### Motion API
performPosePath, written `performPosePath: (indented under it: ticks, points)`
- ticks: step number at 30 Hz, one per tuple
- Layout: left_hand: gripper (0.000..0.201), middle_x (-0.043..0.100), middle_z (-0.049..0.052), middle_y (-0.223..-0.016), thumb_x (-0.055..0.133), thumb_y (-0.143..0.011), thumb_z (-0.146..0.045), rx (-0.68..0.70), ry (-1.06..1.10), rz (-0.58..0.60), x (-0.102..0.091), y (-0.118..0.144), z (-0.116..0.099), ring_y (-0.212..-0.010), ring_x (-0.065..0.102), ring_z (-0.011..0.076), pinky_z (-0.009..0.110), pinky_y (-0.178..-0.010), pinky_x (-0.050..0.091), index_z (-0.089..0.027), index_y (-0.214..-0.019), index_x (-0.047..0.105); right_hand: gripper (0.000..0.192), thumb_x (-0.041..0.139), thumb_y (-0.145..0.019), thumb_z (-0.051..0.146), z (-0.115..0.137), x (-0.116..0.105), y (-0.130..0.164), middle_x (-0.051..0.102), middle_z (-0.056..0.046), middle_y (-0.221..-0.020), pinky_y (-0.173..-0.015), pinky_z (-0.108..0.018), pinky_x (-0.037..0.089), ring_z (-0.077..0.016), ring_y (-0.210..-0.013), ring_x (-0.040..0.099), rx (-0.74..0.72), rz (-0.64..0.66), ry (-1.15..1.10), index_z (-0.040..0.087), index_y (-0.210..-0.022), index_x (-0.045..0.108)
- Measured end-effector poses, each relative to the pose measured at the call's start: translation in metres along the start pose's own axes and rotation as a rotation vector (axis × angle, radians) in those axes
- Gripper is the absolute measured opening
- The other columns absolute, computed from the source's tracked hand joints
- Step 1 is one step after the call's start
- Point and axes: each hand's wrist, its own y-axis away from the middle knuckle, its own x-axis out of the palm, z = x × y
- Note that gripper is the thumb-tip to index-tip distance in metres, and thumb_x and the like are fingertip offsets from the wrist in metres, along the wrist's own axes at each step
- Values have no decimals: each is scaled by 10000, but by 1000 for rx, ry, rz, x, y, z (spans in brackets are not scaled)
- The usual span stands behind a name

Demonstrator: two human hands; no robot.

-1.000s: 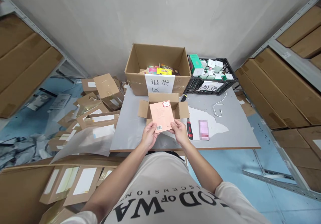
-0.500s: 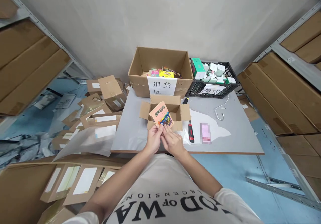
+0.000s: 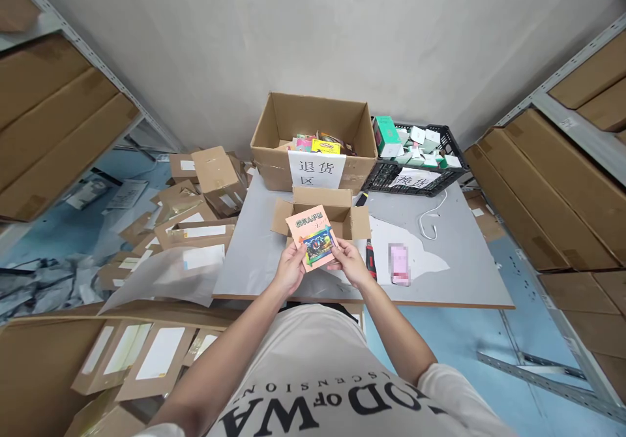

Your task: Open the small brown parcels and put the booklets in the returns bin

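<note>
Left hand (image 3: 289,269) and right hand (image 3: 351,262) pinch the booklet's (image 3: 312,237) lower corners; it looks light, thin, bendable.

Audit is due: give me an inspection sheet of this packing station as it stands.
Surface: grey table, white sheets lying on its right half.
Job's things: pink booklet, picture side up, above the small open carton.
Clutter: red-handled knife; pink phone; big labelled carton of goods; black crate of small boxes.
Hands: left hand and right hand grip the booklet's lower edge.
Cables: white cable on the table's right side.
Surroundings: shelves of cartons both sides; parcel pile on the floor, left.
</note>
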Motion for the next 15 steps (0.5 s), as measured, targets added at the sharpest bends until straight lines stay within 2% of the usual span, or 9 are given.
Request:
performPosePath:
  ticks: [5,11,15]
  points:
    - [472,667,116,-1162,770,-693,-353,14,-36,-32,-6,-6,-3,-1086,621,287,468,-964,476,-158,-1084,592,536,696,-740,463,4,0,0,721,-47,-879,-614,-268,580,-177,-744,711,86,78,-82,226,-1195,542]
    - [484,673,114,-1148,763,-695,-390,38,-104,-45,-10,-12,-4,-1057,635,273,436,-922,505,-166,-1088,592,453,653,-747,502,3,3,-5,690,-19,-706,-471,-230,537,-152,-537,677,87,-5,9,205,-1063,526]
    - [495,688,105,-1107,746,-705,-426,6,-179,-62,-17,-18,-8,-999,665,242,409,-907,512,-173,-1103,596,427,637,-746,513,6,-1,-20,672,-3,-678,-489,-222,546,-136,-537,671,-1,-68,3,203,-1013,513]
